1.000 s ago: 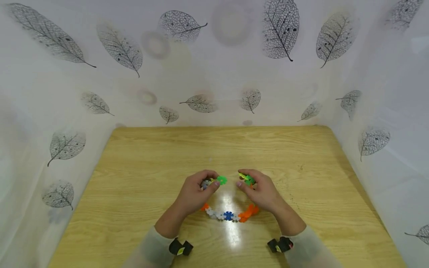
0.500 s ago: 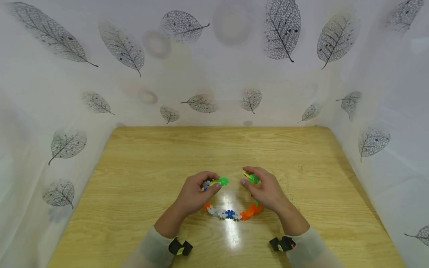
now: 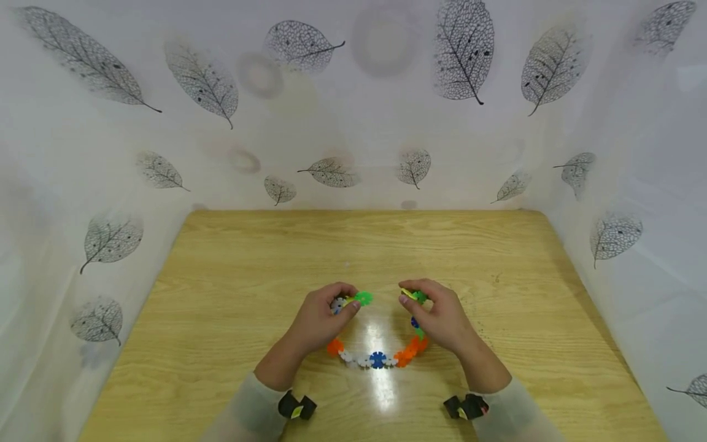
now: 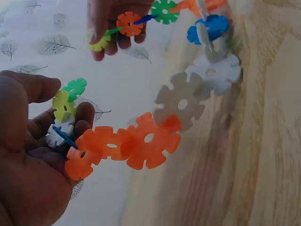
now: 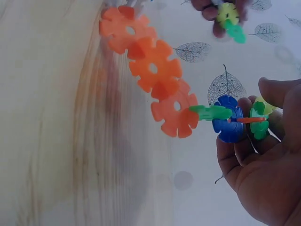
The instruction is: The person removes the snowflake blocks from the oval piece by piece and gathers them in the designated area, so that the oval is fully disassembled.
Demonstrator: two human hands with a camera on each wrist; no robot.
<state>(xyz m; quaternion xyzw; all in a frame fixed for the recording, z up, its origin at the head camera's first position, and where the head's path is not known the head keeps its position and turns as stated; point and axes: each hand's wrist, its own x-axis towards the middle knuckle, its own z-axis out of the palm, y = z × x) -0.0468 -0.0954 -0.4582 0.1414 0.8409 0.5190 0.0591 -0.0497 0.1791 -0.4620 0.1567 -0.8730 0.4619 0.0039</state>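
Observation:
A chain of interlocking plastic snowflake discs [image 3: 378,360] hangs in a U between both hands. My left hand [image 3: 316,320] pinches one end; a light green disc [image 3: 363,298] sticks out past its thumb. Behind it in the left wrist view come a yellow disc [image 4: 63,106], a white one [image 4: 59,133], then orange discs [image 4: 149,139]. My right hand [image 3: 442,316] pinches a yellow disc [image 3: 407,293] at the other end. Below that, green, orange and blue discs [image 5: 228,118] run on to several orange ones [image 5: 155,67]. A gap separates the two ends.
The wooden table [image 3: 248,258] spreads beneath the hands. A white curtain with leaf prints [image 3: 375,110] surrounds it at the back and sides. Each wrist wears a black camera strap [image 3: 297,406].
The right hand first shifted slightly right, away from the left hand, and turned a little. The hanging middle of the chain has swayed slightly. The left hand stays nearly in place.

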